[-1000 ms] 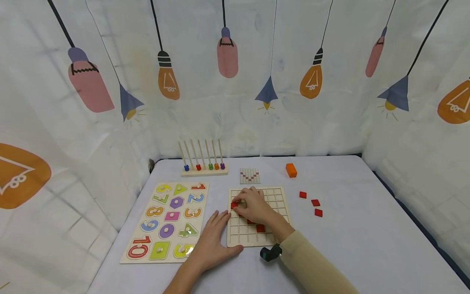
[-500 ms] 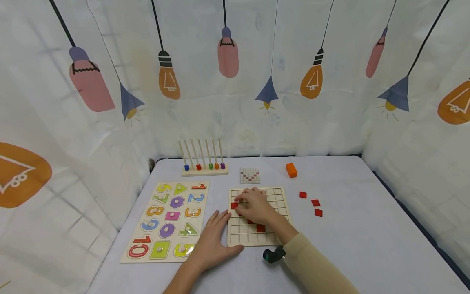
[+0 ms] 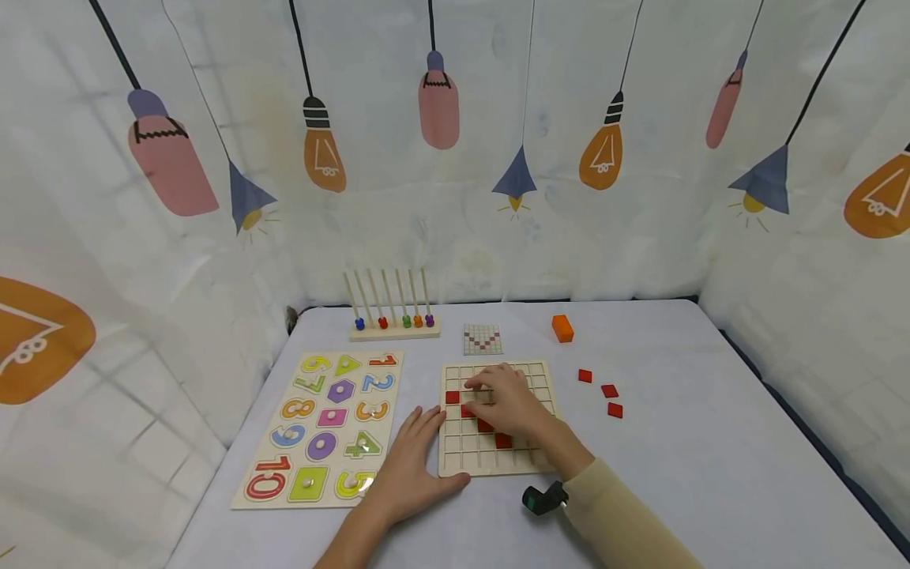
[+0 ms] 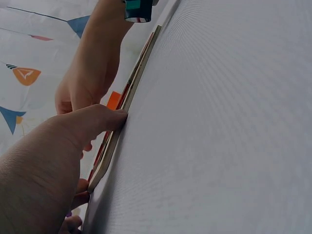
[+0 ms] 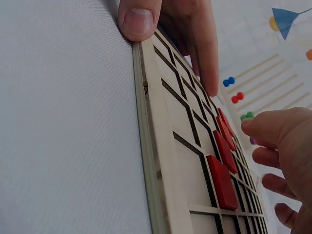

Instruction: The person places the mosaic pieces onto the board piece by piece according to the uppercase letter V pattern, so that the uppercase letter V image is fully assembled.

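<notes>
A square wooden grid board (image 3: pixel 455 464) lies in front of me, with several red square tiles (image 3: pixel 503 441) set in its cells along a slanting line. My left hand (image 3: pixel 408 476) rests at the board's near left corner, fingers on the left edge and thumb at the front edge. Over the middle of the board is my right hand (image 3: pixel 517 405), its fingers loosely bent. In the right wrist view nothing sits between the right thumb (image 5: pixel 268 126) and fingers, which are apart and beside the red tiles (image 5: pixel 222 183).
Three loose red tiles (image 3: pixel 609 391) lie right of the board. Behind it are a small pattern card (image 3: pixel 483 349) and an orange block (image 3: pixel 562 329). A peg stand with beads (image 3: pixel 394 333) stands at the back left, and a number-and-shape puzzle board (image 3: pixel 387 466) lies at left.
My right hand has drawn back to the right from the board's left side, uncovering red tiles there. The left hand stays in place.
</notes>
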Demonstrator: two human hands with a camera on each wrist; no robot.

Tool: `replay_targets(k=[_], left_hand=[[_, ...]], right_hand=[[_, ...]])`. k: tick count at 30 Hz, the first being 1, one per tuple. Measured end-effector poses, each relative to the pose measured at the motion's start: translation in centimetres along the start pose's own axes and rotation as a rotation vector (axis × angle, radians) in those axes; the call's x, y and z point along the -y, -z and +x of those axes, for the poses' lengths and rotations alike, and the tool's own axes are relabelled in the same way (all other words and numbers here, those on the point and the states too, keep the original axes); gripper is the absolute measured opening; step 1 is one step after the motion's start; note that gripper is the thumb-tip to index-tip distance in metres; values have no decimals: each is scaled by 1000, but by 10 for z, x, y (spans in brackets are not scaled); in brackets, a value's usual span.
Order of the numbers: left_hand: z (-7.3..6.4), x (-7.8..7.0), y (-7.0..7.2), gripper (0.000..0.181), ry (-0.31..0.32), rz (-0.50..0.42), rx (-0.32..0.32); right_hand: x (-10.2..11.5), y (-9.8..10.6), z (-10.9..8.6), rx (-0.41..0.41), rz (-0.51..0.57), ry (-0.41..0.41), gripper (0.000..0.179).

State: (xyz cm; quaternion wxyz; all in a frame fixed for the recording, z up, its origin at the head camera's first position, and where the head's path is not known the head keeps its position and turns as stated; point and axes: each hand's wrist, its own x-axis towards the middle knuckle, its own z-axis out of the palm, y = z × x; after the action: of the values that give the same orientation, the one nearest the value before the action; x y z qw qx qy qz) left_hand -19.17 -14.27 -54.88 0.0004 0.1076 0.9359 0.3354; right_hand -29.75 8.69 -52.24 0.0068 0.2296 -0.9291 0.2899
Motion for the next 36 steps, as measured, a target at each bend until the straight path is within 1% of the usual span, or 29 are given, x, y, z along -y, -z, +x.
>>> replay_targets(k=[6, 13, 21, 28, 31, 36], left_hand=[[0, -1, 0, 113, 4, 0, 2], [0, -1, -1, 113, 10, 3, 0], [1, -2, -1, 113, 16, 17, -2], [0, -2, -1, 113, 18, 11, 1], [0, -3, 0, 113, 15, 14, -2], [0, -3, 0, 113, 14, 12, -3]], right_hand=[[-3, 8, -11, -5, 30, -24, 30], [-15, 17, -25, -34, 30, 9, 30], [-31, 26, -36, -40, 47, 12, 28], [-32, 34, -46, -46, 45, -38, 28], [-32, 39, -49, -53, 59, -46, 28], [-35, 46, -57, -66, 51, -73, 29]])
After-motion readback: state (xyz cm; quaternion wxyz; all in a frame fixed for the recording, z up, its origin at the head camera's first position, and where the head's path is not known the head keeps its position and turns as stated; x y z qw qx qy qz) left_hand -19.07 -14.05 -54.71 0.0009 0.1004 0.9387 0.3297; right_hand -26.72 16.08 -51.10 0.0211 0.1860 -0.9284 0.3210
